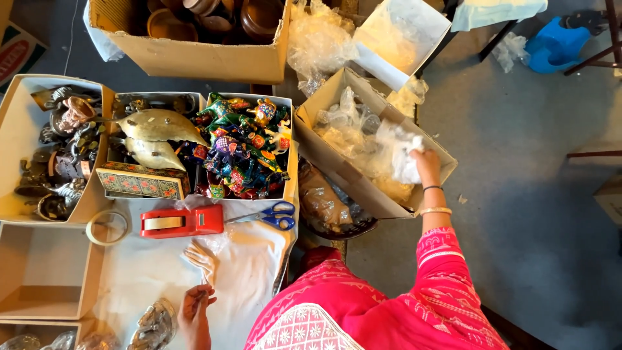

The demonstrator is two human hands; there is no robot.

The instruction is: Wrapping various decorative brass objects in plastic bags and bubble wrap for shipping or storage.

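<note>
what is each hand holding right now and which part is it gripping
The right hand grips a crumpled white wrapping sheet by its upper right edge, over the open cardboard box. The left hand rests on the white table cover; whether it holds anything cannot be told.

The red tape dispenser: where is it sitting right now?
In the head view the red tape dispenser lies left of centre on the white sheet, between a loose tape roll and blue-handled scissors.

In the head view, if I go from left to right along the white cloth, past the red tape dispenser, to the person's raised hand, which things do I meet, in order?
Tape roll → red tape dispenser → blue scissors → dark basket → cardboard box of plastic wraps → right hand gripping white paper.
</note>
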